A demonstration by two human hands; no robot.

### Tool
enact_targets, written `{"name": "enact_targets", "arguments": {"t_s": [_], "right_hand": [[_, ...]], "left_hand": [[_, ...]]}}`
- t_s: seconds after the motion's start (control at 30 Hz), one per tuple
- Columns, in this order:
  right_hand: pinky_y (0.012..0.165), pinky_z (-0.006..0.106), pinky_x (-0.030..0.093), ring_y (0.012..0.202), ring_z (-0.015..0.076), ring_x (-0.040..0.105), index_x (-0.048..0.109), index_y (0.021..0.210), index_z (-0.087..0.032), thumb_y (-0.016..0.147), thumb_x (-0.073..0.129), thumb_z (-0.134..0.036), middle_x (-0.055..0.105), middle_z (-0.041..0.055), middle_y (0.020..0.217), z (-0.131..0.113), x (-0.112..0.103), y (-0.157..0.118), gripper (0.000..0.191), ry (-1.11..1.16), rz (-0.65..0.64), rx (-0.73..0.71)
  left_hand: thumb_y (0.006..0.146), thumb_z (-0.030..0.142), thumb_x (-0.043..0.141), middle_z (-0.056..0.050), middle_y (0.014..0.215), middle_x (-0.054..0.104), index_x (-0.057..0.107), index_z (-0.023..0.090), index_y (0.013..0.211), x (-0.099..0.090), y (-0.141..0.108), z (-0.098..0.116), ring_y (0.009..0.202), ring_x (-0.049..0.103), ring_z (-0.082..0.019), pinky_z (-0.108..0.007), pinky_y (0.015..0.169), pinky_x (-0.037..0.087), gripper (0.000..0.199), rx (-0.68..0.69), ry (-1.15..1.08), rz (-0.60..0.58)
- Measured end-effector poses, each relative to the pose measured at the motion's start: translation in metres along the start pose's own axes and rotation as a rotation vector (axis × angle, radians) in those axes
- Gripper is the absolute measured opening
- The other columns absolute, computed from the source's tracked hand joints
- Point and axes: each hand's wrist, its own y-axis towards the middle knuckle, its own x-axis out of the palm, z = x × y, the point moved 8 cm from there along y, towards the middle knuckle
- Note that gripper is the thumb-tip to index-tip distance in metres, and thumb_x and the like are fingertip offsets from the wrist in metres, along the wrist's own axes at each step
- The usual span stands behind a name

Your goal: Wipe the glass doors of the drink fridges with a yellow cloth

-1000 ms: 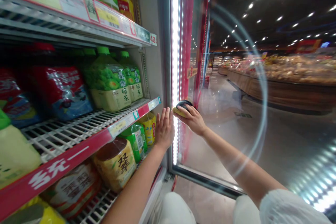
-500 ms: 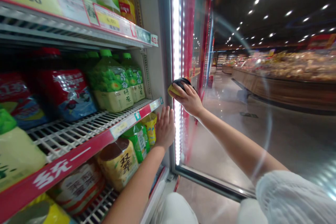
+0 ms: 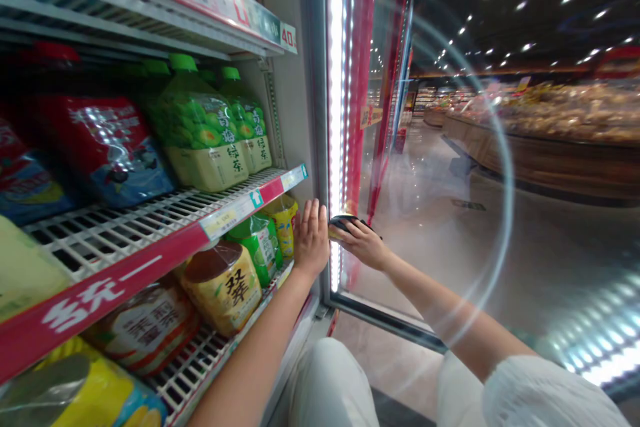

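My right hand (image 3: 367, 244) grips a small black and yellow sponge (image 3: 342, 222), pressed against the glass door (image 3: 425, 227) beside the glowing light strip (image 3: 336, 147). Fingers outstretched and held together, my left hand (image 3: 311, 235) rests against the inner edge of the cooler frame (image 3: 316, 107), holding nothing. It is just left of the sponge, near the front end of the middle shelf (image 3: 165, 270). The sponge's underside is hidden.
Green tea bottles (image 3: 203, 130) and red-labelled bottles (image 3: 110, 140) stand on the middle shelf. Below are brown-topped bottles (image 3: 225, 287) and a yellow pack (image 3: 60, 387). The upper shelf edge (image 3: 220, 0) juts out overhead. Through the glass shows a produce stand (image 3: 545, 153).
My right hand has slid the sponge down the glass along the light strip, nearer my left hand. My left hand stays on the frame. The view has shifted slightly.
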Motion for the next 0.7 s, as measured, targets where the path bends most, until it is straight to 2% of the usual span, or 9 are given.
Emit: {"name": "enact_targets", "arguments": {"t_s": [0.07,0.13,0.27,0.33,0.4,0.53,0.6,0.7], "right_hand": [[0.114,0.046,0.047,0.134,0.0251,0.055,0.06,0.145,-0.026,0.099,0.06,-0.017,0.061,0.0046,0.149,0.002,-0.002,-0.005,0.047,0.026,-0.037,-0.025],[0.116,0.046,0.045,0.135,0.0243,0.055,0.057,0.147,-0.026,0.099,0.06,-0.017,0.062,0.005,0.148,0.017,-0.011,0.001,0.049,0.034,-0.043,0.02],[0.121,0.053,0.035,0.143,0.0283,0.048,0.048,0.155,-0.03,0.103,0.053,-0.02,0.055,0.0051,0.156,0.058,-0.035,0.027,0.053,-0.055,0.081,0.323],[0.122,0.055,0.031,0.144,0.0303,0.047,0.048,0.155,-0.031,0.104,0.051,-0.021,0.054,0.0054,0.157,0.058,-0.038,0.032,0.052,-0.123,0.142,0.412],[0.122,0.055,0.031,0.142,0.0312,0.049,0.053,0.151,-0.028,0.104,0.051,-0.021,0.058,0.0056,0.152,0.044,-0.034,0.027,0.048,-0.184,0.169,0.399],[0.118,0.052,0.037,0.133,0.0295,0.056,0.062,0.142,-0.022,0.103,0.052,-0.019,0.066,0.0042,0.144,0.012,-0.022,0.007,0.041,-0.213,0.136,0.221],[0.118,0.05,0.038,0.134,0.028,0.056,0.06,0.144,-0.022,0.103,0.051,-0.018,0.064,0.0041,0.146,0.016,-0.026,0.006,0.042,-0.175,0.107,0.188],[0.121,0.055,0.033,0.143,0.0304,0.047,0.053,0.151,-0.028,0.103,0.05,-0.018,0.054,0.0054,0.156,0.05,-0.041,0.019,0.048,-0.094,0.106,0.351]], "left_hand": [[0.097,0.01,0.041,-0.019,0.165,0.037,0.037,0.01,0.158,0.001,-0.001,0.002,0.159,0.022,-0.03,-0.055,0.129,0.025,0.061,0.006,-0.004,-0.002],[0.096,0.009,0.042,-0.018,0.166,0.036,0.033,0.012,0.16,0.002,-0.002,0.004,0.159,0.021,-0.029,-0.055,0.129,0.024,0.065,0.009,-0.016,-0.003],[0.094,0.008,0.044,-0.017,0.167,0.035,0.029,0.015,0.162,0.008,-0.001,0.005,0.159,0.021,-0.029,-0.056,0.13,0.022,0.07,0.003,-0.026,-0.012],[0.095,0.008,0.044,-0.018,0.166,0.036,0.032,0.013,0.16,0.01,-0.002,0.007,0.159,0.021,-0.029,-0.055,0.13,0.022,0.067,0.002,-0.017,-0.013],[0.096,0.008,0.044,-0.019,0.165,0.038,0.037,0.012,0.158,0.012,-0.003,0.008,0.159,0.021,-0.029,-0.054,0.13,0.024,0.063,0.005,-0.005,-0.009],[0.096,0.009,0.044,-0.019,0.165,0.039,0.039,0.011,0.156,0.015,-0.009,0.013,0.159,0.021,-0.029,-0.052,0.129,0.026,0.06,0.025,-0.007,-0.001],[0.097,0.009,0.044,-0.019,0.164,0.039,0.04,0.011,0.156,0.016,-0.011,0.015,0.159,0.022,-0.029,-0.052,0.129,0.026,0.06,0.027,-0.012,0.009],[0.096,0.008,0.044,-0.018,0.164,0.041,0.041,0.012,0.155,0.018,-0.011,0.017,0.159,0.023,-0.029,-0.053,0.129,0.026,0.06,0.012,-0.024,0.019]]}}
